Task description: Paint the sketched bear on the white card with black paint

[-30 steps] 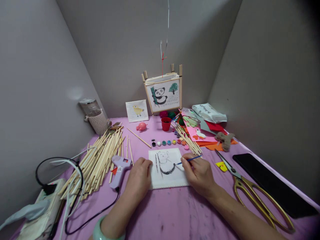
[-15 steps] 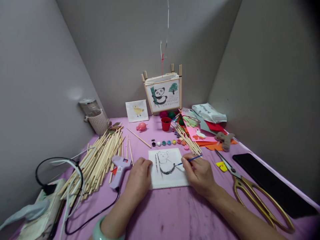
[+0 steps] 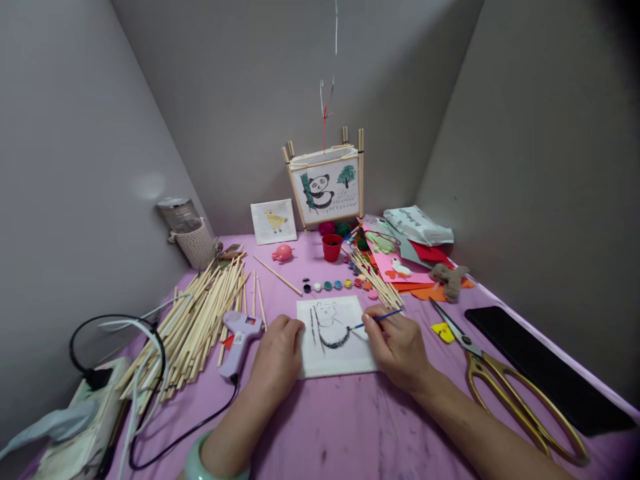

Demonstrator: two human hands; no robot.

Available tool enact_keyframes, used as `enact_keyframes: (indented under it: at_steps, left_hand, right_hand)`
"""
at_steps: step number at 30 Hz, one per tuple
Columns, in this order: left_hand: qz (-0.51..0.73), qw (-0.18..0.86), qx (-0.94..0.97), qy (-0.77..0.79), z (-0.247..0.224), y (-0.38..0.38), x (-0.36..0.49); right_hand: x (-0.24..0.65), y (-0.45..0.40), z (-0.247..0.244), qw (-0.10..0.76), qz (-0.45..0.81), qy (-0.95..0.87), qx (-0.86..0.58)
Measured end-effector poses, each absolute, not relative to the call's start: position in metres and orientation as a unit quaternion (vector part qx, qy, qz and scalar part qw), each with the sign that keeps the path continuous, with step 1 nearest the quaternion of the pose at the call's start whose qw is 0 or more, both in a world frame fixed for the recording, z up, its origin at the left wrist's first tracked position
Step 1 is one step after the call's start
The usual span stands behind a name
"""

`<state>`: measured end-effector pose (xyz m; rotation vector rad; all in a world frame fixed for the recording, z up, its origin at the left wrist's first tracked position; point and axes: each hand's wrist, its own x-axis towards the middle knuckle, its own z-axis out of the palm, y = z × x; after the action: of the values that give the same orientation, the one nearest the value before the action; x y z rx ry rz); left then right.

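Observation:
A white canvas panel (image 3: 330, 363) lies flat before me, with a panda outline in black and a thick dark curve along its lower body. Pinched in my right hand (image 3: 397, 343) is a thin blue paintbrush (image 3: 379, 319), its dark tip on the right end of that curve. My left hand (image 3: 280, 353) is closed at the panel's left edge, thumb along it; the fingers beneath are hidden. Just beyond the panel runs a strip of small paint pots (image 3: 338, 285). Behind it stands a red cup (image 3: 332, 248) holding dark liquid and another brush.
Left are a glue gun (image 3: 241, 343), wooden sticks (image 3: 200, 327), a cable-laden power strip (image 3: 85, 427) and a bottle (image 3: 187, 233). Right are gold-handled scissors (image 3: 505, 380) and a black slab (image 3: 545, 367). A panda lantern (image 3: 327, 187) hangs behind, beside a chick picture (image 3: 274, 222).
Almost nothing differs. The brush handle in my right hand has shifted very slightly left, its tip staying at the end of the dark curve. My left hand holds its place.

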<state>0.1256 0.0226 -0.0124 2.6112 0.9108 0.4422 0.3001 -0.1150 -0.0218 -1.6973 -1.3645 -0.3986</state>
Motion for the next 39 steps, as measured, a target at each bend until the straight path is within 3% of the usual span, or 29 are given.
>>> enact_keyframes:
  at_steps: [39]
  left_hand:
    - [0.154,0.162,0.920,0.323,-0.0118,0.0222,0.1266]
  right_hand:
    - [0.2992,-0.1171,-0.0185,0.445,-0.166,-0.563,-0.677]
